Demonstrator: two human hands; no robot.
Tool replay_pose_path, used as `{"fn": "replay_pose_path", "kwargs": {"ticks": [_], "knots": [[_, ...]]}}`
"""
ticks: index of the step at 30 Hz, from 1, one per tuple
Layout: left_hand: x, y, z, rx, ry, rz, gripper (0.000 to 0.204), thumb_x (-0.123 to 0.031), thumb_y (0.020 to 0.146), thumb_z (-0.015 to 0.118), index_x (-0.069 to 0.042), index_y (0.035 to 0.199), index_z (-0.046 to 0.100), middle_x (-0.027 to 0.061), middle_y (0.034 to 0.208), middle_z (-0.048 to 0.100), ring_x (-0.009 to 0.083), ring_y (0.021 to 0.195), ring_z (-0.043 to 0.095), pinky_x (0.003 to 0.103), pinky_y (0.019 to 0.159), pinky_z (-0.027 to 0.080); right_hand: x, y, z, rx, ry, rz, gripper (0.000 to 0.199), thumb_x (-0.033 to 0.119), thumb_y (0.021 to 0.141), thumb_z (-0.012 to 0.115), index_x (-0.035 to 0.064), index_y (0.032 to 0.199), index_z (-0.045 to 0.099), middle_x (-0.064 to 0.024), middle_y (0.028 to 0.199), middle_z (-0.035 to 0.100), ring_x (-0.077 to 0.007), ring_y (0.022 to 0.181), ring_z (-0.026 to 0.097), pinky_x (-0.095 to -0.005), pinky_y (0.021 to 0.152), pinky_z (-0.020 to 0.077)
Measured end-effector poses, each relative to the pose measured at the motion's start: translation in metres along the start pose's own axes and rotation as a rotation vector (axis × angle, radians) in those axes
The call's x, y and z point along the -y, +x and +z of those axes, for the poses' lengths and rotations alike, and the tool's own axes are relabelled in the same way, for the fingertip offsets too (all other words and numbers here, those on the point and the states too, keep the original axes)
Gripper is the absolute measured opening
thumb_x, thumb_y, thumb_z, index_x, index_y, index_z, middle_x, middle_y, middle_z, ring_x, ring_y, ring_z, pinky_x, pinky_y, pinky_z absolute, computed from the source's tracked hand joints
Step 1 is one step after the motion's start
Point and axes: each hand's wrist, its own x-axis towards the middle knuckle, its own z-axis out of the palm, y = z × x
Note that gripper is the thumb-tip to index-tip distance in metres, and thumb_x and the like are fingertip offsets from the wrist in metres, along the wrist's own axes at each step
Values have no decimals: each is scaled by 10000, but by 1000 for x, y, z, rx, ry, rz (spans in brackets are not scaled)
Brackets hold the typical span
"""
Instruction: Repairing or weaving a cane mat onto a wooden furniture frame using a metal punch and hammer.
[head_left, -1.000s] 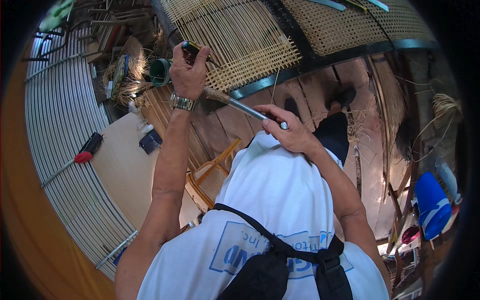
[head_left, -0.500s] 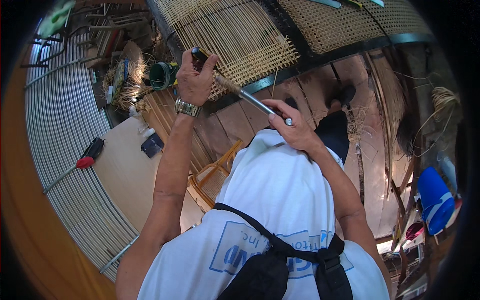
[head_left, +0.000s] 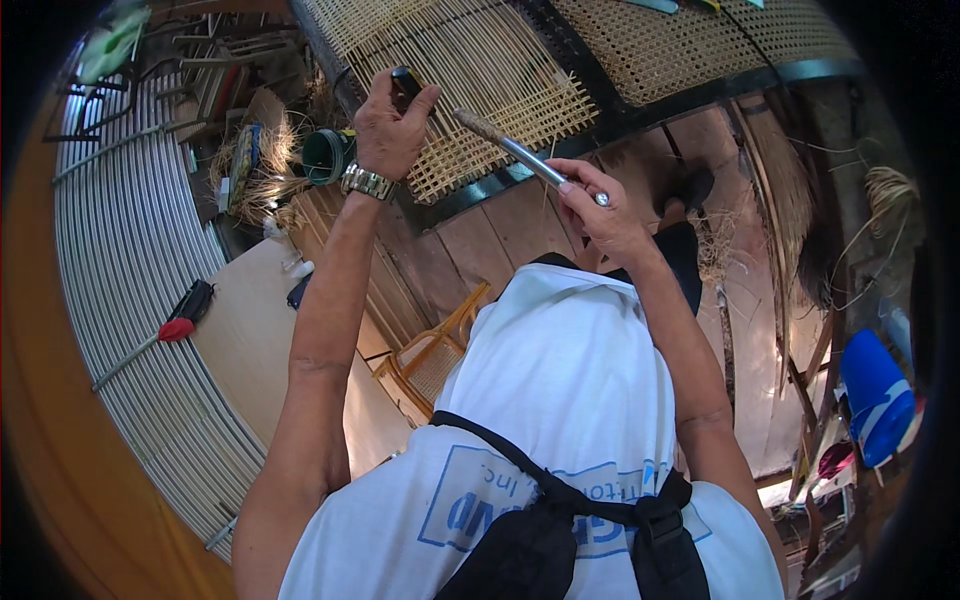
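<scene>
Woven cane, pale and straw-coloured, fills the black-framed panel (head_left: 480,90) held up ahead of the person: an open square lattice on its left part, and a denser, finer weave to the right beyond a dark crossbar. Against its lower left rim the left hand (head_left: 390,130), with a metal wristwatch (head_left: 366,183) on it, is closed tight around a small dark handle (head_left: 405,82). The right hand (head_left: 600,205) pinches the end of a slim grey metal rod (head_left: 515,152), which slants up-left, its rough tip lying over the lattice.
</scene>
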Motion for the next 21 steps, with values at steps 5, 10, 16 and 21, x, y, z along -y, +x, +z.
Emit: {"fn": "replay_pose_path", "kwargs": {"ticks": [5,10,16,21], "knots": [[-6,2,0,127,-25,-6,420,-365,913,814,-33,1084,620,66,796,695,160,691,653,332,611,527,4,1,2,-28,20,26,367,155,1055,569,24,1397,584,44,829,556,-9,664,468,-169,544,371],[3,4,-9,30,-115,-17,433,-370,902,826,-36,1094,629,65,803,707,148,686,656,328,605,528,-2,-9,-27,-56,69,43,380,156,1048,580,12,1400,578,20,843,583,-21,663,473,-176,548,397],[11,-13,-1,47,-153,-41,423,-360,906,824,-35,1101,637,70,815,727,148,684,665,326,596,529,0,-24,-26,-64,41,72,390,169,1048,569,23,1409,573,29,826,569,-2,623,427,-158,533,347],[-15,-17,-6,105,-110,-46,398,-299,915,823,-30,1130,623,70,828,736,138,706,682,323,617,543,7,-30,-17,-79,42,86,405,172,1039,563,30,1418,578,38,816,555,3,604,399,-156,531,307]]}}
